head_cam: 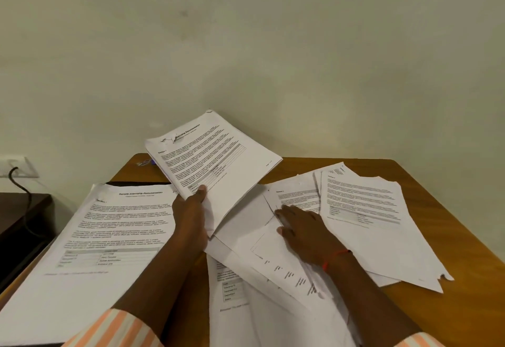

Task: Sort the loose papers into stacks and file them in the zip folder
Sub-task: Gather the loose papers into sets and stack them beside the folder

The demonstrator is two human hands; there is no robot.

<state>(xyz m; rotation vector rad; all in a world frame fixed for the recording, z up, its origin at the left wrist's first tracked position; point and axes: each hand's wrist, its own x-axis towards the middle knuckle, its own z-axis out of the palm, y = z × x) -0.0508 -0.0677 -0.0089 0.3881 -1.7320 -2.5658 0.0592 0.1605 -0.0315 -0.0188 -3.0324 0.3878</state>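
My left hand (191, 215) grips a thick bundle of printed pages (218, 160) by its near edge, thumb on top, and holds it tilted up above the table. My right hand (303, 230) lies flat with straight fingers on the loose papers (273, 253) scattered over the middle of the table. A neat stack of printed sheets (103, 237) lies at the left; a dark edge, perhaps the zip folder (136, 183), shows behind it. More loose sheets (363, 210) lie fanned out at the right.
The wooden table (451, 305) stands against a pale wall. A small blue and red object (144, 162) lies at its far left corner. A dark side table (21, 218) with a black cable from a wall socket (16, 166) stands to the left.
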